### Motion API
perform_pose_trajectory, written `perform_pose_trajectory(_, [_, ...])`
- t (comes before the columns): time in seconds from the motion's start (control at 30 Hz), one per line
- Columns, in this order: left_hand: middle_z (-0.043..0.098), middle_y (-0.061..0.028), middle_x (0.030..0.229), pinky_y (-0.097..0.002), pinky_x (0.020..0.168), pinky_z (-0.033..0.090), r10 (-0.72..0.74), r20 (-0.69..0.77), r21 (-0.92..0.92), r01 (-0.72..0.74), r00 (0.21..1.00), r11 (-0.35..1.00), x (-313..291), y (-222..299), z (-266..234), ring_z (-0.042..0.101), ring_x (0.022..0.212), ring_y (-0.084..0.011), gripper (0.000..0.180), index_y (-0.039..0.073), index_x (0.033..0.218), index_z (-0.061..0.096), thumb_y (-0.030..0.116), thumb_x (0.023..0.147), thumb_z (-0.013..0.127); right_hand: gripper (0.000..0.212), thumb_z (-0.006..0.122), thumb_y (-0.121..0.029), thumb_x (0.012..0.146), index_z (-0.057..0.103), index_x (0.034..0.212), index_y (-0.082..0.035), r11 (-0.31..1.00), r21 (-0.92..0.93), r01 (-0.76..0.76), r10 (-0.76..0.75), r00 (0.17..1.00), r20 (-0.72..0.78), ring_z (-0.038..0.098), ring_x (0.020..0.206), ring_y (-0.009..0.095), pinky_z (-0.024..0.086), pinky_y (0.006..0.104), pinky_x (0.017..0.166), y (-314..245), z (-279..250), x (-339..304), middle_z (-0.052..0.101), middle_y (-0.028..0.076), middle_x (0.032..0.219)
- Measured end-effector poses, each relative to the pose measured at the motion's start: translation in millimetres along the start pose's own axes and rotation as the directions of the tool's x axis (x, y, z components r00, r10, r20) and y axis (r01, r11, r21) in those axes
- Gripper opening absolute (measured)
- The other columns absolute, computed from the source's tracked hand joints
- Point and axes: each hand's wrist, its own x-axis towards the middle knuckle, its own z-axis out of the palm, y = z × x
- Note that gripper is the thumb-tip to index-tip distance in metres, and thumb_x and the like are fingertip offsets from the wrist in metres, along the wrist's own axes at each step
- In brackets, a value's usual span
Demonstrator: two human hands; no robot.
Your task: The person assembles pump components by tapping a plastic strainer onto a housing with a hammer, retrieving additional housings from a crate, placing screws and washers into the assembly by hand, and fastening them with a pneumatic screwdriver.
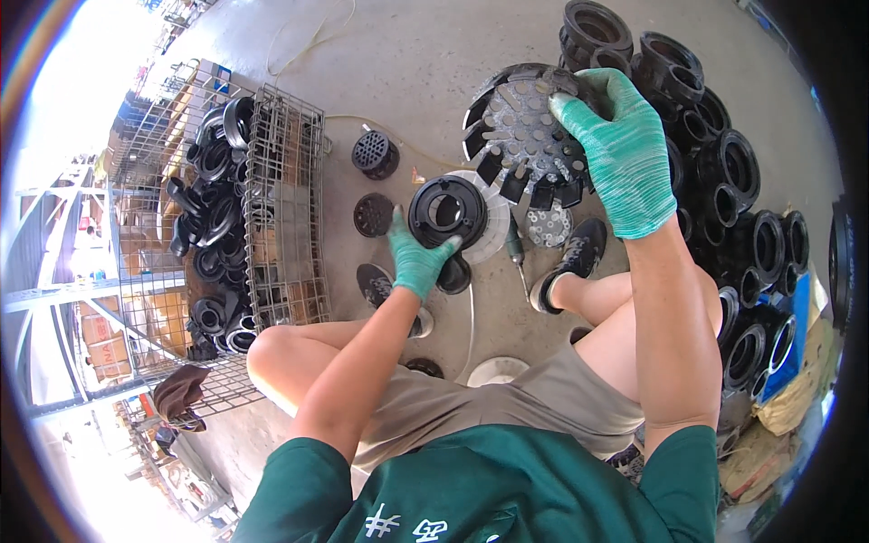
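Observation:
Both my hands wear green knit gloves. My right hand (pixel 625 149) is raised and grips the rim of a large round drain strainer (pixel 529 122). Its grey face is dotted with round holes, and black tabs stick out round its edge. Lower and to the left, my left hand (pixel 421 258) is closed on the near side of a black pipe fitting (pixel 448 213) with a wide ringed mouth and a smaller side outlet. Under the fitting shows part of a white round surface (pixel 493 226). The strainer and the fitting are apart.
Several black pipe fittings (pixel 729 172) are piled on the right. A wire cage (pixel 288 208) full of black fittings stands at left. Two black perforated drains (pixel 376 154) sit beside it. A green-handled tool (pixel 515 244) and a small perforated disc (pixel 549 224) lie between my feet.

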Motion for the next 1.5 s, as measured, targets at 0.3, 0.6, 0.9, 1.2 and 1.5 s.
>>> perform_pose_trajectory(0.3, [0.031,-0.0202,0.149,-0.0358,0.119,0.035,-0.113,0.271,0.014,0.114,0.956,0.993,-2.7,-17.5,3.0,0.042,0.135,-0.0323,0.133,0.002,0.160,0.006,0.016,0.059,0.092,0.026,0.077,-0.017,0.087,0.068,0.104,0.001,0.994,-0.060,0.092,-0.092,0.996,0.000,0.064,0.075,0.011,0.054,0.0267,0.071,-1.0,6.3,-3.0,0.072,0.007,0.086])
perform_pose_trajectory(0.6, [0.031,-0.0200,0.147,-0.0357,0.118,0.034,-0.105,0.290,0.030,0.101,0.951,0.994,-9.2,-30.2,6.8,0.043,0.135,-0.0338,0.126,0.003,0.160,0.007,0.011,0.062,0.086,0.028,0.079,-0.017,0.085,0.068,0.105,0.000,0.982,-0.114,0.152,-0.152,0.988,0.008,0.068,0.079,0.016,0.055,0.0296,0.075,7.8,7.4,0.3,0.072,0.010,0.090])
perform_pose_trajectory(0.9, [0.040,-0.0153,0.143,-0.0347,0.117,0.035,-0.084,0.061,0.112,0.076,0.995,0.991,-36.7,0.7,15.3,0.044,0.134,-0.0272,0.106,0.001,0.155,0.023,-0.001,0.064,0.076,0.031,0.080,-0.015,0.082,0.062,0.103,0.000,0.974,-0.213,0.076,-0.067,0.997,0.049,0.064,0.075,0.014,0.055,0.0295,0.072,9.3,21.2,-5.7,0.069,0.008,0.084])
perform_pose_trajectory(1.2, [0.041,-0.0177,0.137,-0.0391,0.116,0.035,-0.036,0.124,-0.225,0.063,0.992,0.972,-24.2,0.5,4.4,0.044,0.133,-0.0349,0.106,0.004,0.155,0.027,0.003,0.061,0.077,0.038,0.080,-0.011,0.081,0.056,0.108,-0.001,0.944,-0.315,0.098,-0.064,0.991,0.115,0.068,0.076,0.019,0.056,0.0323,0.072,14.8,49.8,-12.3,0.070,0.012,0.086])
perform_pose_trajectory(1.5, [0.018,-0.0275,0.156,-0.0433,0.120,0.032,-0.085,0.146,0.150,0.063,0.986,0.987,-30.4,-1.0,8.9,0.028,0.144,-0.0452,0.119,0.011,0.161,0.013,0.013,0.064,0.081,0.036,0.078,-0.005,0.078,0.056,0.108,-0.004,0.922,-0.324,0.212,-0.167,0.973,0.160,0.070,0.080,0.029,0.056,0.0382,0.073,33.0,75.9,-22.1,0.068,0.017,0.091])
